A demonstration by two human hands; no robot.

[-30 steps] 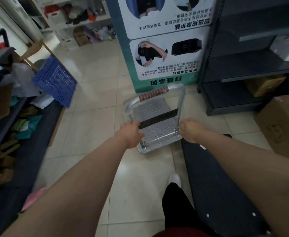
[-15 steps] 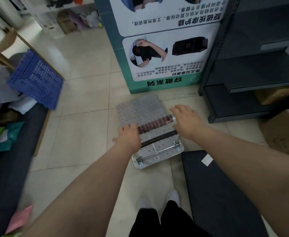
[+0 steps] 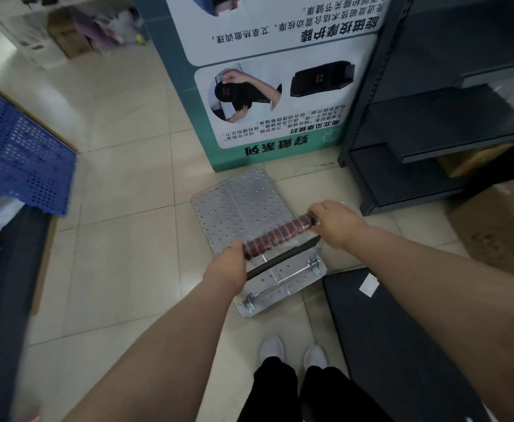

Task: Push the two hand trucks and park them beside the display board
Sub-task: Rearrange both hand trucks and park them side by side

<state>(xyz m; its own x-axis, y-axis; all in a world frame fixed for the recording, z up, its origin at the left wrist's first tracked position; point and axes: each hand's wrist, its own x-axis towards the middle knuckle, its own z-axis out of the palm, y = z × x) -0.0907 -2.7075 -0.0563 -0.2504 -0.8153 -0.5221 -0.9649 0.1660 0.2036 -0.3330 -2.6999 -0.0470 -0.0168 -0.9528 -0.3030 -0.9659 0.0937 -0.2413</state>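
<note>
A small silver hand truck (image 3: pixel 240 205) with a perforated metal deck stands on the tiled floor, its front edge almost touching the foot of the green and white display board (image 3: pixel 267 86). The handle, wrapped in a red and black grip (image 3: pixel 277 236), is upright. My left hand (image 3: pixel 226 269) holds the handle's left end. On the right end my right hand (image 3: pixel 334 223) is closed. A dark flat platform (image 3: pixel 401 336), perhaps the second hand truck, lies on the floor to my right.
A dark metal shelf unit (image 3: pixel 432 132) stands right of the board, with cardboard boxes (image 3: pixel 499 226) beside it. A blue perforated crate (image 3: pixel 21 156) and a cluttered low shelf line the left side. My feet (image 3: pixel 292 351) are just behind the truck.
The handle has swung up from folded low over the deck to upright. Both hands moved from the frame's sides onto the grip, and the truck sits closer to the board.
</note>
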